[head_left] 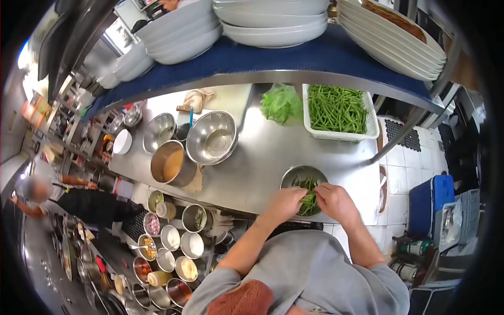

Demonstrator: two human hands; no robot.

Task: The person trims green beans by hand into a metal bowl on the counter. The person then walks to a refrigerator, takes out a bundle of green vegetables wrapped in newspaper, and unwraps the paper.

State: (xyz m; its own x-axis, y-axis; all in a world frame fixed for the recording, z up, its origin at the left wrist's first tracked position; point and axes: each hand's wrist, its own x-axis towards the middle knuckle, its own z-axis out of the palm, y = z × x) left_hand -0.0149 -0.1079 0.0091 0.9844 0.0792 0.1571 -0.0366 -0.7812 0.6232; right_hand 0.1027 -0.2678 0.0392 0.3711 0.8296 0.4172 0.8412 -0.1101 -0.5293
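A metal bowl (300, 172) stands at the near edge of the steel table, with green beans (306, 202) inside it. Over its left side, my left hand (288, 202) is closed in a pinch. My right hand (335, 199) is closed opposite it, over the bowl's right side. The two sets of fingertips almost meet, with green bean between them; my fingers partly cover it. Farther back on the right, a white plastic crate (374, 127) is heaped with long green beans. A crumpled green plastic bag (281, 105) lies beside the crate.
Left on the steel table (262, 170) are a perforated colander (212, 135) and a pot of orange-brown liquid (172, 164). Stacked white plates (273, 26) crowd an overhead shelf (210, 71). Ingredient containers (187, 269) stand lower left. A co-worker (79, 202) stands at left.
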